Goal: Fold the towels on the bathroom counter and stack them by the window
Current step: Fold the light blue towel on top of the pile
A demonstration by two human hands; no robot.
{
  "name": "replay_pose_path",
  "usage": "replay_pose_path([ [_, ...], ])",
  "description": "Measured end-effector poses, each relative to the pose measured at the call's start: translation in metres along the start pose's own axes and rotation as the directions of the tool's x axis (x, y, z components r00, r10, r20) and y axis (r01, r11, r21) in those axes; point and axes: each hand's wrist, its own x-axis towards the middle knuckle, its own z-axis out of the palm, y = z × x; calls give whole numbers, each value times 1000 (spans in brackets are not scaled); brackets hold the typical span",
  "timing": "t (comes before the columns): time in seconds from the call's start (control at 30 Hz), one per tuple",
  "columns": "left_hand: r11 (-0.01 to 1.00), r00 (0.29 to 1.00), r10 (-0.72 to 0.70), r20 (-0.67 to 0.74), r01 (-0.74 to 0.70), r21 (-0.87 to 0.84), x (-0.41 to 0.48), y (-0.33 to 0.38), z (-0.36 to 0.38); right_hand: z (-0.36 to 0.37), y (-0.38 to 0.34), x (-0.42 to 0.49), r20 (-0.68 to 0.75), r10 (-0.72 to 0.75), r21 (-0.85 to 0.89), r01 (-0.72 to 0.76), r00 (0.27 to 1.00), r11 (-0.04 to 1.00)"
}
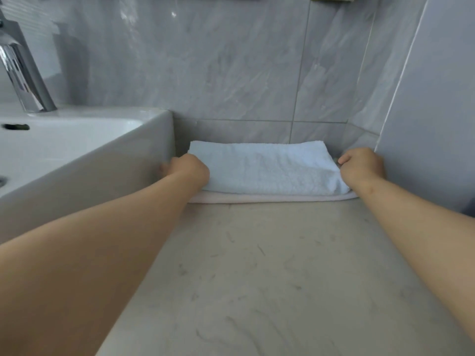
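From the head view, the folded white towel (267, 168) lies at the far end of the counter (270, 278), close against the tiled wall (231, 73). It sits on top of a thinner pale towel (270, 198) whose near edge shows beneath it. Its long axis runs left to right, parallel to that wall and square across the person's reach, so each end falls to its own hand. The left hand (189, 169) is at the left end, beside the side of the sink (102, 163), with fingers curled over the towel's edge. The right hand (362, 167) is at the right end, close to the side wall (431, 124), curled on that end likewise. Both hands are equally near, one per end. No window shows here, so whether this corner is the stacking spot cannot be told. Any shift or squaring-up would likely go along that left-right axis, both ends moving together.
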Motion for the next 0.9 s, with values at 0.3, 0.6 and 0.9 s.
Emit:
replay_pose_path([
  [0.3, 929, 930, 346, -126, -321, 183, -100, -10, -25, -41, -23, -104, 138, -253, -74, 265, 957, 961],
  [0.6, 860, 869, 485, -99, -454, 234, -218, -40, -60, -93, -34, -228, 291, -443, -48, 475, 848, 879],
  [0.9, 873, 876, 460, -142, -418, 250, -335, -109, -88, -132, -32, -353, 409, -527, 48, 560, 745, 827],
])
